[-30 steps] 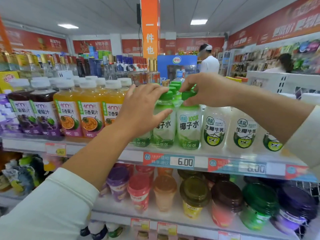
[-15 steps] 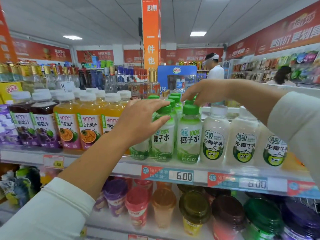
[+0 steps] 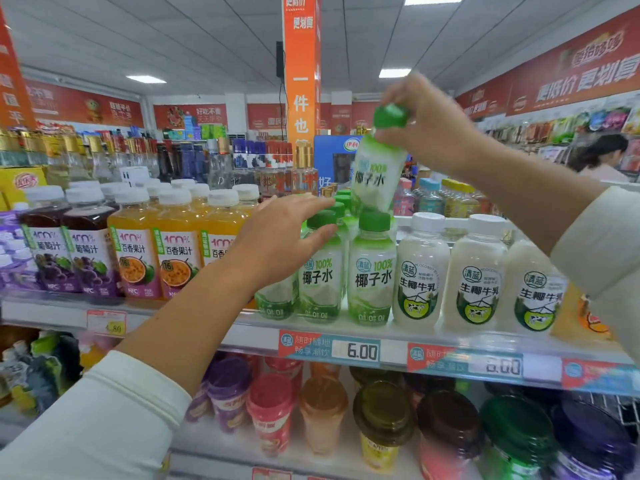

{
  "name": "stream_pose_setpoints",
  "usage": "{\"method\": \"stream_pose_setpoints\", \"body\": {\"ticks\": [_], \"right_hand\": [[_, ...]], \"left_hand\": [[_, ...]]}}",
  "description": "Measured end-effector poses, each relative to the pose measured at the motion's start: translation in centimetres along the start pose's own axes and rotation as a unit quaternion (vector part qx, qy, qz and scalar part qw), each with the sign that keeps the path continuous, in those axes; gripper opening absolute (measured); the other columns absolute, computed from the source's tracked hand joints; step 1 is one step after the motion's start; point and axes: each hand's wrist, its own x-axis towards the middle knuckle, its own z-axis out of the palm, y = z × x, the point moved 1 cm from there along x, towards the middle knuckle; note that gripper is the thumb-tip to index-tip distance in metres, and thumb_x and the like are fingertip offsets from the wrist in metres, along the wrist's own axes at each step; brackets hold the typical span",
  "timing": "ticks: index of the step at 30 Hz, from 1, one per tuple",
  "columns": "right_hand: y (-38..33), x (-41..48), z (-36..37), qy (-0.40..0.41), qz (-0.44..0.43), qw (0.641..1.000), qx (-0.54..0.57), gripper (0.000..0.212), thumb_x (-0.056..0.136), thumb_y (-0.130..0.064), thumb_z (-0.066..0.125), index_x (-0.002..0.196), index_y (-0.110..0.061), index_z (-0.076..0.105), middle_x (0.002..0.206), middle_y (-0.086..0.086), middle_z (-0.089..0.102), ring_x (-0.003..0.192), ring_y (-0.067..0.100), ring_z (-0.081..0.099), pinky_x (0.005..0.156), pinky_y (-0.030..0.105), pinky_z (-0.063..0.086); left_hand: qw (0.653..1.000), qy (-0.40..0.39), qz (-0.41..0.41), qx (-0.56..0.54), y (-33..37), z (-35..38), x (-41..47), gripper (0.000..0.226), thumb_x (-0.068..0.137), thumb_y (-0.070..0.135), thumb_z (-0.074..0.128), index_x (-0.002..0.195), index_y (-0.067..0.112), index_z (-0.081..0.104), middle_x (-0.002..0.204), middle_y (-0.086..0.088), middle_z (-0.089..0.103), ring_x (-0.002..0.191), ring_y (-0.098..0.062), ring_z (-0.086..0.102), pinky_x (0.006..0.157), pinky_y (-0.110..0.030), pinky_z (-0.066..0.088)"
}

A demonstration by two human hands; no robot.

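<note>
Blue-and-red shelf-edge price tag (image 3: 362, 351) reads 6.00. Just behind it is the front row of green-capped clear plastic coconut water bottles (image 3: 372, 278), labelled 100% 椰子水. Left hand (image 3: 280, 244) lies straight-fingered against their caps, I'd guess to steady the row. Right hand (image 3: 429, 126) pinches the lifted green-capped coconut water bottle (image 3: 377, 174) at its neck. It hangs tilted in the air above the row, probably to clear the caps. The white-capped milky bottles (image 3: 420, 282) alongside say 生椰牛乳.

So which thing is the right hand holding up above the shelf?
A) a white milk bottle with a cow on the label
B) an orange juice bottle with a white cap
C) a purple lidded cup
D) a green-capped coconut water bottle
D: the right hand grips the green-capped coconut water bottle near its cap, holding it in the air above the shelf.
</note>
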Motion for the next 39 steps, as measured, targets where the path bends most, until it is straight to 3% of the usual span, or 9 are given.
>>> {"method": "stream_pose_setpoints", "body": {"ticks": [5, 8, 11, 18, 22, 30, 35, 37, 39], "right_hand": [[-5.1, -1.4, -2.0, 0.135, -0.119, 0.983, 0.042, 0.036, 0.088, -0.023, 0.064, 0.119, -0.01, 0.05, 0.107, -0.009, 0.057, 0.095, 0.003, 0.057, 0.089, 0.024, 0.051], [-7.4, -3.4, -1.1, 0.064, -0.092, 0.98, 0.164, 0.028, 0.087, -0.023, 0.066, 0.108, -0.021, 0.048, 0.11, 0.001, 0.063, 0.093, 0.012, 0.065, 0.079, 0.033, 0.057], [-8.1, -6.4, 2.0, -0.041, -0.013, 0.959, 0.28, 0.023, 0.088, -0.014, 0.069, 0.1, -0.021, 0.051, 0.098, 0.0, 0.07, 0.082, 0.013, 0.07, 0.068, 0.026, 0.055], [-6.8, -13.6, 11.5, -0.109, 0.16, 0.9, 0.39, 0.019, 0.087, -0.011, 0.07, 0.1, -0.021, 0.06, 0.092, 0.001, 0.07, 0.077, 0.011, 0.069, 0.069, 0.029, 0.056], [-7.1, -17.4, 15.6, -0.141, 0.201, 0.877, 0.412, 0.017, 0.089, -0.014, 0.068, 0.103, -0.021, 0.062, 0.096, 0.002, 0.073, 0.084, 0.017, 0.072, 0.075, 0.035, 0.059], [-8.0, -22.2, 19.7, -0.174, 0.264, 0.829, 0.462, 0.019, 0.09, -0.019, 0.067, 0.109, -0.022, 0.063, 0.106, 0.006, 0.073, 0.096, 0.023, 0.071, 0.08, 0.039, 0.055], [-8.6, -24.2, 21.0, -0.155, 0.313, 0.747, 0.566, 0.017, 0.095, -0.011, 0.057, 0.11, -0.017, 0.061, 0.102, 0.007, 0.073, 0.092, 0.024, 0.069, 0.083, 0.044, 0.051], [-8.8, -24.7, 21.5, -0.156, 0.321, 0.728, 0.586, 0.013, 0.095, -0.013, 0.056, 0.106, -0.02, 0.06, 0.102, 0.009, 0.073, 0.092, 0.025, 0.068, 0.081, 0.044, 0.05], [-8.8, -25.0, 21.9, -0.15, 0.321, 0.763, 0.54, 0.012, 0.092, -0.021, 0.063, 0.102, -0.028, 0.059, 0.103, 0.009, 0.072, 0.094, 0.028, 0.067, 0.079, 0.048, 0.05]], "left_hand": [[0.991, 0.047, -0.048, -0.112, 1.4, -1.1, -1.7, 0.085, 0.087, 0.062, 0.054, 0.156, 0.031, 0.015, 0.161, 0.012, 0.022, 0.146, -0.008, 0.022, 0.115, -0.028, 0.018], [0.945, 0.007, -0.074, -0.32, 2.0, -2.5, -4.2, 0.095, 0.074, 0.065, 0.066, 0.153, 0.039, 0.02, 0.155, 0.017, 0.035, 0.138, -0.002, 0.037, 0.113, -0.032, 0.033], [0.885, -0.098, -0.121, -0.44, 1.6, -2.3, -8.2, 0.069, 0.068, 0.047, 0.081, 0.128, 0.049, 0.047, 0.125, 0.025, 0.063, 0.116, 0.005, 0.058, 0.105, -0.029, 0.043], [0.8, -0.128, -0.271, -0.519, 0.8, 1.5, -18.8, 0.062, 0.074, 0.017, 0.081, 0.128, 0.028, 0.051, 0.107, 0.013, 0.073, 0.098, -0.003, 0.069, 0.076, -0.015, 0.053], [0.769, -0.106, -0.324, -0.541, 1.3, 3.3, -23.7, 0.061, 0.074, 0.02, 0.081, 0.125, 0.033, 0.05, 0.114, 0.009, 0.07, 0.1, -0.006, 0.069, 0.077, -0.019, 0.055], [0.77, -0.089, -0.391, -0.496, 1.8, 4.2, -29.5, 0.079, 0.072, 0.028, 0.088, 0.133, 0.034, 0.039, 0.117, 0.01, 0.065, 0.099, -0.001, 0.067, 0.082, -0.023, 0.056], [0.586, -0.108, -0.394, -0.7, 1.4, 4.1, -32.1, 0.055, 0.08, 0.02, 0.074, 0.13, 0.013, 0.054, 0.12, -0.015, 0.069, 0.106, -0.03, 0.067, 0.078, -0.034, 0.059], [0.602, -0.104, -0.395, -0.686, 1.6, 4.1, -32.5, 0.045, 0.082, 0.015, 0.072, 0.125, 0.009, 0.058, 0.11, -0.015, 0.071, 0.097, -0.028, 0.069, 0.073, -0.031, 0.059], [0.691, -0.081, -0.412, -0.588, 2.0, 4.1, -32.4, 0.047, 0.079, 0.018, 0.079, 0.121, 0.017, 0.059, 0.104, -0.004, 0.073, 0.089, -0.017, 0.071, 0.07, -0.025, 0.057]]}}
